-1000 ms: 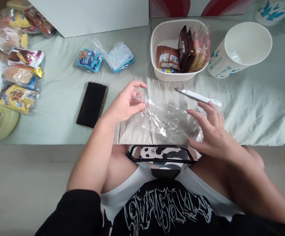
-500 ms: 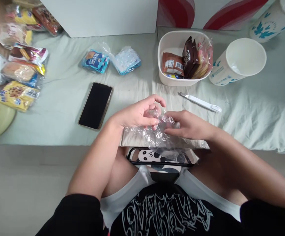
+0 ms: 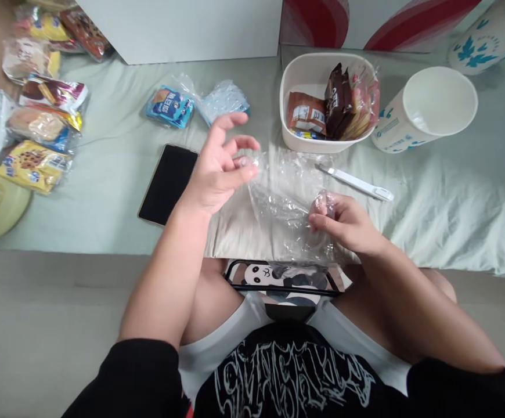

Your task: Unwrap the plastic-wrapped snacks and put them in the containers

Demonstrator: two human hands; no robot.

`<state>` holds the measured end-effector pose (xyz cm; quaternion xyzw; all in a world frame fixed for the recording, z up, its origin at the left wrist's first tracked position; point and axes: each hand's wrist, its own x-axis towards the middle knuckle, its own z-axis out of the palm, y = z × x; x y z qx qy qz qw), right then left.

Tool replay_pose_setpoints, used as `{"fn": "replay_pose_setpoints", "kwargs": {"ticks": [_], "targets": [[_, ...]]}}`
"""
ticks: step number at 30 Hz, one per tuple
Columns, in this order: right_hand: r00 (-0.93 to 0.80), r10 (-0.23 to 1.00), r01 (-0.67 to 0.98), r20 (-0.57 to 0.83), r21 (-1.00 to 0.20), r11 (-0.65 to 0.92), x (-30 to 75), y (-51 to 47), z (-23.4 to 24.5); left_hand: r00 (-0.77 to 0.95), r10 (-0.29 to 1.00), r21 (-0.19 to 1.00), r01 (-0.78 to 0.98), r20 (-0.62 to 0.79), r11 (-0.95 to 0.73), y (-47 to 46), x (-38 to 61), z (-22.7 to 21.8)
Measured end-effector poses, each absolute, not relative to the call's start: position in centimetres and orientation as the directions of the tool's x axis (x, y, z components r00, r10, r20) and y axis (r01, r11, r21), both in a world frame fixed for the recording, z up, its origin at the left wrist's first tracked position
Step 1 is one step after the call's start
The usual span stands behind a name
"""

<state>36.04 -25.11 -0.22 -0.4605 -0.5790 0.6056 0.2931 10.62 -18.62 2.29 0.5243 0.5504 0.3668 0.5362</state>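
Left hand point(image 3: 215, 174): thumb and forefinger pressed together on the upper left edge of the clear plastic film point(image 3: 285, 197), the other fingers splayed and free. Right hand point(image 3: 343, 223): curled closed on a bunched corner of the same film, lower right.

Film location: spanning between your two hands, over the front part of the bed point(image 3: 430, 191), crumpled and partly slack. Whether its lower part touches the sheet cannot be told.

Judgement on the hold: two grip points at opposite corners keep the film spread. A fingertip pinch suits so thin an edge, and the closed right hand acts as the anchor.

Surroundings:
- A black smartphone point(image 3: 168, 183) lies face up just beside your left hand, which hides its right side.
- A white cutter-like tool point(image 3: 354, 182) lies just beyond the film, near the right hand but apart from it.
- A white tub point(image 3: 285, 116) of snack packets point(image 3: 337, 104) sits close to the film's far edge, with a blue-printed cup point(image 3: 392, 130) on its side just beside the tub.
- Blue snack packs point(image 3: 169, 107) lie beyond the left hand.
- A pile of wrapped snacks point(image 3: 39, 125) sits well apart at far left.

Edges and room: the bed's front edge runs right under the film, and a panda-print case point(image 3: 278, 278) rests on your lap below it. Plain sheet shows right of the right hand and between the smartphone and the pile. Beyond the film, the tool and the tub crowd the space.
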Motion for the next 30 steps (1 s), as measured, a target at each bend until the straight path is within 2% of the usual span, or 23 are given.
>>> {"fn": "replay_pose_setpoints", "kwargs": {"ticks": [2, 4, 6, 7, 11, 15, 17, 21, 26, 30], "targets": [[-0.325, 0.925, 0.089, -0.197, -0.98, -0.178, 36.0, -25.0, -0.6, 0.135, 0.966, 0.974, 0.083, -0.223, 0.213, -18.6, 11.6, 1.9], [-0.232, 0.958, 0.019, -0.171, -0.985, -0.171, 35.9, -24.8, -0.9, 0.312, 0.902, 0.951, 0.012, -0.298, 0.31, -18.9, 12.6, 1.1], [-0.154, 0.975, -0.023, -0.163, -0.985, -0.168, 35.8, -24.6, -1.1, 0.496, 0.786, 0.914, 0.037, -0.369, 0.405, -19.4, 13.6, 0.2], [-0.124, 0.978, -0.039, -0.166, -0.984, -0.172, 35.8, -24.5, -1.2, 0.535, 0.747, 0.902, 0.073, -0.395, 0.425, -19.6, 14.0, -0.1], [0.026, 0.984, -0.125, -0.174, -0.978, -0.169, 36.1, -24.1, -1.6, 0.465, 0.768, 0.897, 0.183, -0.44, 0.402, -20.0, 14.6, -0.1], [0.181, 0.961, -0.238, -0.21, -0.957, -0.164, 36.4, -23.9, -1.9, 0.449, 0.789, 0.908, 0.203, -0.42, 0.367, -19.8, 14.3, 0.2], [0.171, 0.955, -0.285, -0.244, -0.94, -0.189, 36.6, -23.8, -1.9, 0.429, 0.819, 0.924, 0.187, -0.382, 0.333, -19.7, 14.2, -0.1], [0.012, 0.945, -0.302, -0.327, -0.902, -0.308, 36.4, -24.0, -1.7, 0.375, 0.874, 0.95, 0.155, -0.309, 0.269, -19.8, 14.2, -1.0], [-0.128, 0.935, -0.137, -0.331, -0.928, -0.347, 35.9, -24.1, -1.5, 0.412, 0.879, 0.97, 0.123, -0.242, 0.209, -19.9, 13.7, -1.3], [-0.092, 0.951, -0.003, -0.294, -0.955, -0.296, 35.9, -24.2, -1.0, 0.533, 0.818, 0.976, 0.075, -0.214, 0.207, -19.8, 12.6, -1.2]]}}
